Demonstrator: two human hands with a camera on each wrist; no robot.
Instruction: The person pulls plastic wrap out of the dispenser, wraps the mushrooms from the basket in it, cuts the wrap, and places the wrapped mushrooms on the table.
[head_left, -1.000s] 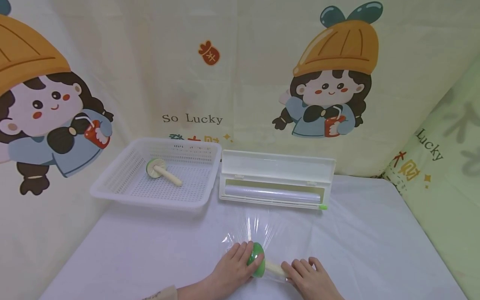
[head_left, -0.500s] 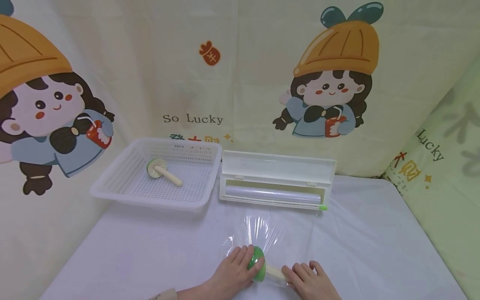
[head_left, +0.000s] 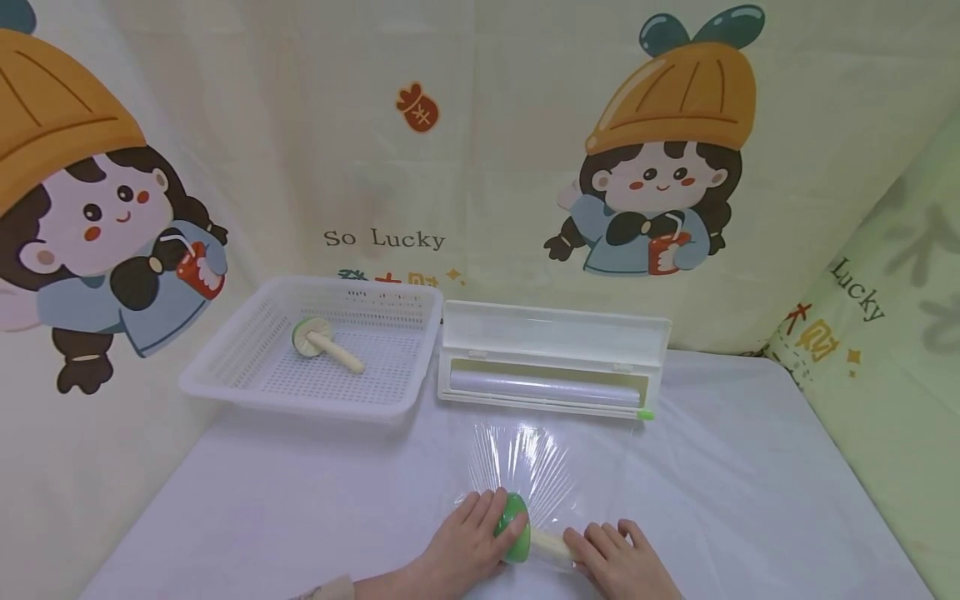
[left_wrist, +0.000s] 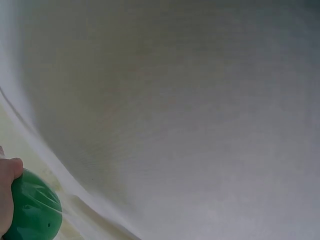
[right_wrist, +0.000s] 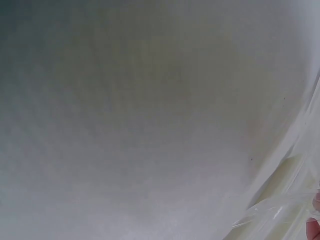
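Note:
A toy mushroom with a glossy green cap [head_left: 513, 528] and cream stem [head_left: 550, 546] lies sideways near the table's front, wrapped partly in clear cling film [head_left: 528, 458]. The film fans out in shiny creases from the cap toward the back. My left hand [head_left: 467, 537] grips the cap, thumb across its near face; the left wrist view shows film drawn tight over the green cap [left_wrist: 37, 207]. At the stem's far end, my right hand [head_left: 618, 557] pinches the stem and film. Only fingertips [right_wrist: 313, 229] beside loose film [right_wrist: 270, 207] show in the right wrist view.
Behind the hands stands a white cling film box [head_left: 555, 358], lid raised, with a film roll [head_left: 543, 387] inside and a green slider at its right end. Left of it, a white basket [head_left: 300, 404] holds another toy mushroom [head_left: 333, 350]. A printed cloth hangs behind.
The film's creases fan out wider and brighter behind the cap. The mushroom and both hands have shifted slightly toward the front edge, keeping their grips.

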